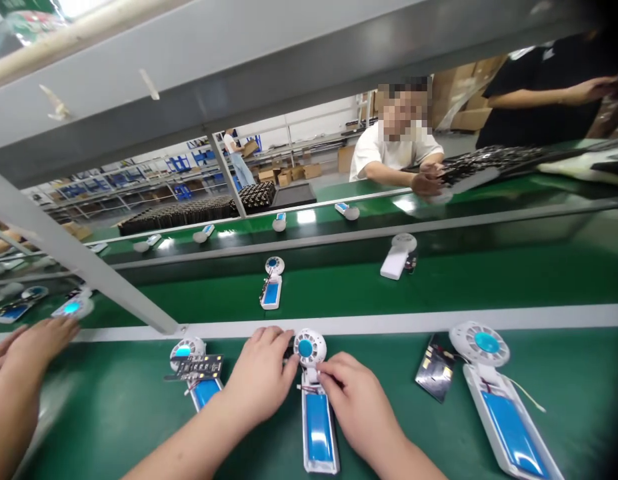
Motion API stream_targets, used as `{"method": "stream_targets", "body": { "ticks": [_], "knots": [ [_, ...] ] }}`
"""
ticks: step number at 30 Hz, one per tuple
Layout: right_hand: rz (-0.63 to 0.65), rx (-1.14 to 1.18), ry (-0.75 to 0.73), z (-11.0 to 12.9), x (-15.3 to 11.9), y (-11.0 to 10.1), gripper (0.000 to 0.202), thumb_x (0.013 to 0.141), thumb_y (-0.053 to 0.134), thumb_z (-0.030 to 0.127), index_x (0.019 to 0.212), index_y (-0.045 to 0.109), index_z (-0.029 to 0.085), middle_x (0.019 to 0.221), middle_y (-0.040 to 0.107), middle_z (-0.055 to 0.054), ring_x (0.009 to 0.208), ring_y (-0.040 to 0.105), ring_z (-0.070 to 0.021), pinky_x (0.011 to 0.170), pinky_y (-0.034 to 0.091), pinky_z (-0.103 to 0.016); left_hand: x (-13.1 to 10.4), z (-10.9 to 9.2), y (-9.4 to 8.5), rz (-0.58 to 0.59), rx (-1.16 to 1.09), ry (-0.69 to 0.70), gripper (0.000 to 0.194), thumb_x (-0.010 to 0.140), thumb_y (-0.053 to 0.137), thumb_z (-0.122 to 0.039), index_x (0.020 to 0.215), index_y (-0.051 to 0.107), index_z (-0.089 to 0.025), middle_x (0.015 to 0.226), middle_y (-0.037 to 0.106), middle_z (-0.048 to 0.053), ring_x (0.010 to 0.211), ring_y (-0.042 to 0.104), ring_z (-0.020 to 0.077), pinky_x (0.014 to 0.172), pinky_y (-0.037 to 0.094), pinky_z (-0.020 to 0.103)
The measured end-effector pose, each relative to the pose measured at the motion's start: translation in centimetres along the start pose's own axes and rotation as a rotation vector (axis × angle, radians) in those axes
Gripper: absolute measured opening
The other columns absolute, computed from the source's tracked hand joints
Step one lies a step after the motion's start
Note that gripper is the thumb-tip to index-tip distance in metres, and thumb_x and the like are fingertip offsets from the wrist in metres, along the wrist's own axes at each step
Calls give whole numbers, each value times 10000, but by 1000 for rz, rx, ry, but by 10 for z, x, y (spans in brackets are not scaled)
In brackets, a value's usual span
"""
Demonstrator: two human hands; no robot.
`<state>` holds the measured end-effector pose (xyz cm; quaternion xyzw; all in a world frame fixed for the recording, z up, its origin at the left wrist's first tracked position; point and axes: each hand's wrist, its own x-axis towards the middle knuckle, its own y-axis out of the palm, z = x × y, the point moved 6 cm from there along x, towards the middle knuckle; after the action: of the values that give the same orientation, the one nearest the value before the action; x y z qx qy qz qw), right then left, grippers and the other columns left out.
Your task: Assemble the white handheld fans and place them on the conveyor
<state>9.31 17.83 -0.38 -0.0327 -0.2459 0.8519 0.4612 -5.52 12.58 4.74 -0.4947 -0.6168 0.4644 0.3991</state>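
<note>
An opened handheld fan with a white round head lies on the green work surface in front of me. Its handle shell is uncovered, and a blue battery fills it. From the left, my left hand is closed at the edge of the fan's head, where a dark piece shows partly behind the fingers. On the other side my right hand pinches at the fan's neck, beside thin wires; what exactly sits between those fingertips is hidden.
Left of my hands lies another open fan with a black circuit board across it. A further fan and board lie right. Another person's hand is far left. Beyond a white rail, a green belt carries more fans.
</note>
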Motion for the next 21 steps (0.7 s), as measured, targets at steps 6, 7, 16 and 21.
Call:
{"method": "stream_targets", "body": {
  "ticks": [6,7,16,21],
  "knots": [
    [9,65,31,2,2,-2,233,846,558,100,790,741,234,827,677,-8,763,657,-166,714,498,-267,2,16,15,127,-43,-22,368,855,583,-344,1201,666,-250,1082,700,87,1037,605,297,904,468,398],
    [1,74,51,1,3,-2,225,825,573,95,757,739,230,802,678,-3,743,657,-162,701,495,-262,-1,19,17,133,-42,-52,410,821,606,-305,1222,654,-233,1049,705,93,1014,610,302,887,470,402],
    [-8,60,65,0,-1,1,198,814,538,122,707,674,218,765,637,7,695,612,-149,646,446,-249,-22,31,28,0,-89,-262,498,710,702,-354,1152,658,-130,1136,633,156,1118,539,362,982,393,469],
    [-19,-7,31,4,-3,3,181,830,517,126,706,613,216,792,606,-1,753,585,-164,672,422,-260,-31,30,31,-80,-340,-315,85,810,581,-231,885,601,-196,812,663,29,795,641,223,734,504,328]
  ]
}}
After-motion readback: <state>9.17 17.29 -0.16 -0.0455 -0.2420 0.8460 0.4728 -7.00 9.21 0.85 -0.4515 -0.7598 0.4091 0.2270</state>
